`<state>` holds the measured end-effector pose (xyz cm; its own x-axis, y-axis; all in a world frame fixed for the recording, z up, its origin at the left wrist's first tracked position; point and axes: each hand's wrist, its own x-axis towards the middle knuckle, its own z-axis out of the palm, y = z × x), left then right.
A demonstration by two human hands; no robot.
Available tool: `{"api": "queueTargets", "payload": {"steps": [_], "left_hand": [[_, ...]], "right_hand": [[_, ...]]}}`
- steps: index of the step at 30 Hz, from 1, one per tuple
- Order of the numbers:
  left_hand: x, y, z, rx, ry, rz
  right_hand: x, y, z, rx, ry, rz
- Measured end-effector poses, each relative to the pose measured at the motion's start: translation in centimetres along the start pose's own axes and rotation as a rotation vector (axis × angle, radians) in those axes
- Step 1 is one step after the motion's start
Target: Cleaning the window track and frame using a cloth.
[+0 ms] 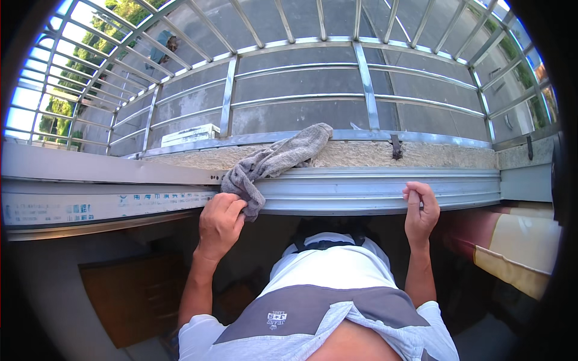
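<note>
A crumpled grey cloth (284, 155) is draped across the aluminium window track (338, 192) and the rough sill (420, 153) beyond it. Its near end hangs over the inner edge of the track, gathered at the fingers of my left hand (221, 221), which grips it. That hand is right beside the end of the window sash frame (108, 205). Over the right part of the track, my right hand (421, 210) is raised with its fingers curled in towards the thumb. Nothing shows in it.
A stainless steel window guard (298, 101) encloses the outer side of the sill. Several bars stand close beyond the cloth. A dark strap (396, 146) lies on the sill. At right hangs a red and cream curtain (515, 243). Outside, far below, a person (162, 47) is on the pavement.
</note>
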<state>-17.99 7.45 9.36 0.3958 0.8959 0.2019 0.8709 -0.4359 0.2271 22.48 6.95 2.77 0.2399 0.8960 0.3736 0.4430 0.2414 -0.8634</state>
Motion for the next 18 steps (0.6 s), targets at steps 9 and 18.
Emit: {"api": "queueTargets", "payload": {"steps": [9, 18], "left_hand": [[-0.7, 0.6, -4.0, 0.386, 0.169, -0.013], [-3.2, -1.0, 0.6, 0.238, 0.031, -0.092]], "right_hand": [[-0.3, 0.1, 0.4, -0.020, 0.039, 0.034], [0.5, 0.7, 0.9, -0.030, 0.036, -0.009]]}}
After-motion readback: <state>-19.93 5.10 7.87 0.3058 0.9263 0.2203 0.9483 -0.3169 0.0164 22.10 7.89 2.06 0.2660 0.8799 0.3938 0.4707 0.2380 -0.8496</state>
